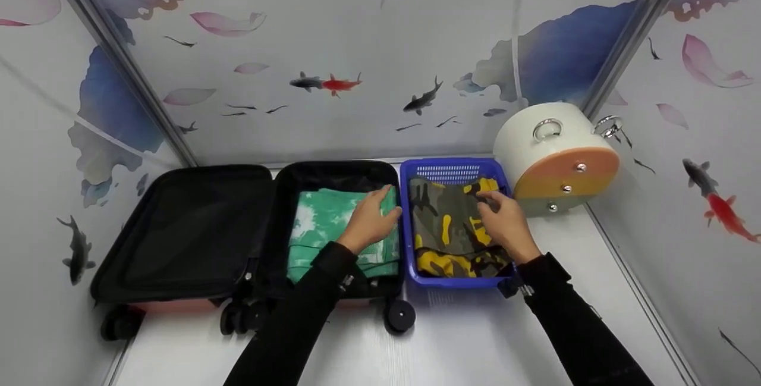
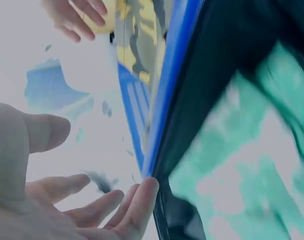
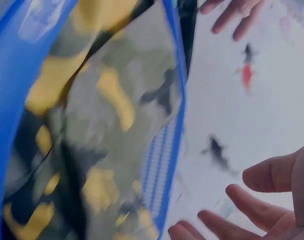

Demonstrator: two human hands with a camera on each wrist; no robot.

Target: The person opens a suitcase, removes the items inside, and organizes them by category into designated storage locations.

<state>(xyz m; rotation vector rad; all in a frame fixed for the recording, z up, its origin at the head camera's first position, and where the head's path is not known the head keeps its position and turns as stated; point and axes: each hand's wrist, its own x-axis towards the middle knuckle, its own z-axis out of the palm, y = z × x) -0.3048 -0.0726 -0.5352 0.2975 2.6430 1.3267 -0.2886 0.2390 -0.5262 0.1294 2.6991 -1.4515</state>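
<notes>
A blue basket (image 1: 455, 283) holds camouflage cloth (image 1: 440, 213) patterned in grey-green, black and yellow. Left of the basket, a black-lined suitcase (image 1: 196, 237) contains green-and-white tie-dyed cloth (image 1: 315, 225); right of the basket, a cream box (image 1: 529, 136) has a front banded orange, yellow and grey-green. Behind the basket, pink petals (image 1: 226, 23) and red and black fish (image 1: 327, 84) pattern the pale wall (image 1: 357, 35).

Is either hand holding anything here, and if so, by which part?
Nothing is held: the left hand and the right hand are both open and empty.
</notes>
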